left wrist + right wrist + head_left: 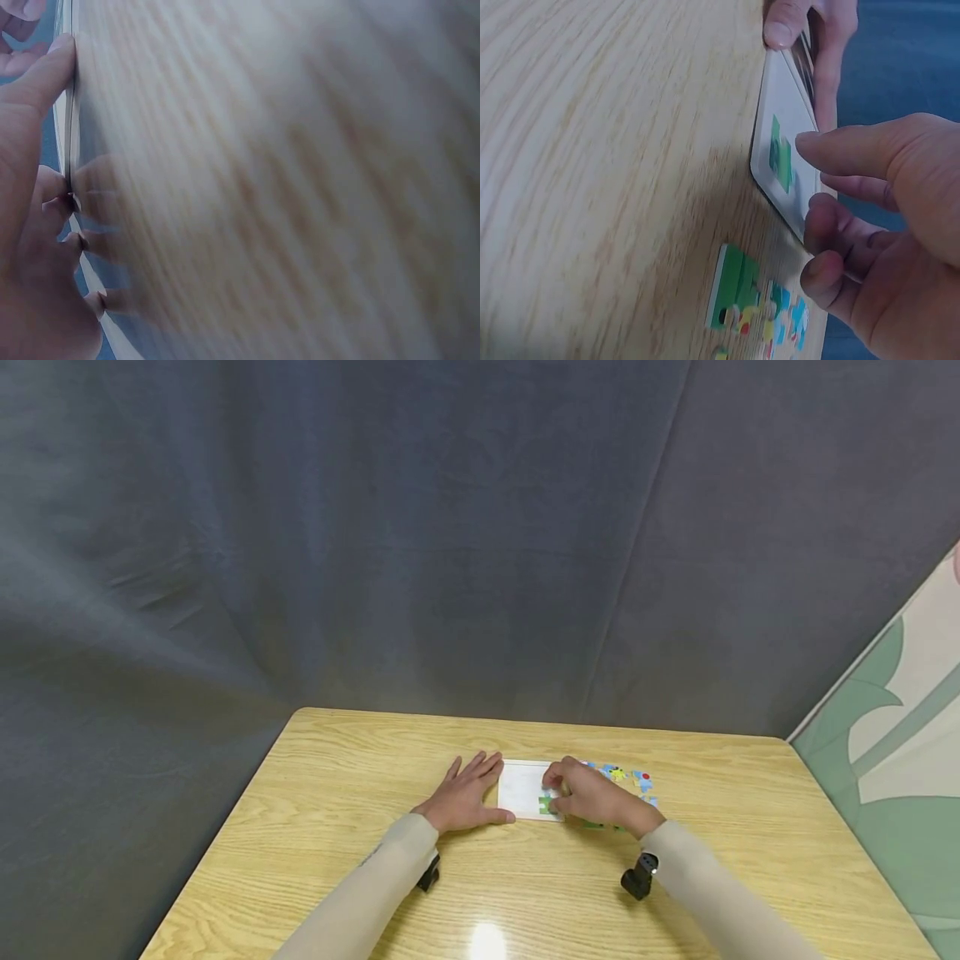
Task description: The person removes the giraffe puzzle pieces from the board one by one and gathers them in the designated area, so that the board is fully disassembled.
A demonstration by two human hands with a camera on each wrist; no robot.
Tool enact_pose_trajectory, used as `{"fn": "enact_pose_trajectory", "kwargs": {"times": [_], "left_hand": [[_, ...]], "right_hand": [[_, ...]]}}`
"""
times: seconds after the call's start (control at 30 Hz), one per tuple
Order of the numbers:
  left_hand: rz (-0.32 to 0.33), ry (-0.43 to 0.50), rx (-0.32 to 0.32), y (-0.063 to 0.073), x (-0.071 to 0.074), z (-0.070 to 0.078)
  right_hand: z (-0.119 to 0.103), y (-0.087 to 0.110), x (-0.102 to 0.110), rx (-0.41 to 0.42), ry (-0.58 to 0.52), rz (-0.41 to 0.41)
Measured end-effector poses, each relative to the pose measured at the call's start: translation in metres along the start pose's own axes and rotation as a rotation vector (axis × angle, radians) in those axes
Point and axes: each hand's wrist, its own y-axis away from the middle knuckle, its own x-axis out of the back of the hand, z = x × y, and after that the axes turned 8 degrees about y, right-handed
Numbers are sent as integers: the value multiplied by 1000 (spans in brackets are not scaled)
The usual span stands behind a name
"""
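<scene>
A shallow white puzzle tray point(519, 789) lies flat on the table. My left hand point(463, 800) rests along its left side, fingers spread and straight, with the thumb point(781, 26) at the near left corner. My right hand point(588, 791) is over the tray's right part, its fingers bent. The thumb and index finger close in on a green jigsaw piece point(545, 805) lying low in the near right part of the tray. In the right wrist view this green piece point(781, 157) sits right by the thumb tip, and the other fingers curl loosely without anything in them.
Several loose jigsaw pieces point(637, 779) in blue, yellow, red and green lie right of the tray, partly behind my right forearm. The wooden table point(360, 760) ends at a dark curtain point(465, 543). A patterned panel point(892, 760) stands at the right.
</scene>
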Motion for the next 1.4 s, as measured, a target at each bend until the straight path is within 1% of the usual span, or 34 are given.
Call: {"fn": "enact_pose_trajectory", "kwargs": {"times": [0.13, 0.4, 0.53, 0.63, 0.77, 0.97, 1.23, 1.4], "left_hand": [[-6, -9, 1, 0, 0, 0], [-2, -9, -5, -1, 0, -2], [-1, -9, -7, -1, 0, -2], [-2, -7, -10, -1, 0, -3], [0, -6, -16, -1, 0, -4], [0, -13, -15, -1, 0, -3], [1, -16, -9, -1, -1, -2], [3, -14, -11, -1, -1, -2]], "right_hand": [[-4, -2, -2, -43, 13, -31], [-14, -5, -4, -68, 45, -62], [-17, -9, -6, -91, 40, -77], [-19, -11, -6, -106, 40, -77], [-22, -9, -5, -133, 68, -67], [-24, -7, -4, -134, 91, -73], [-24, -8, -3, -122, 48, -42], [-20, -9, -4, -106, -21, -33]]}}
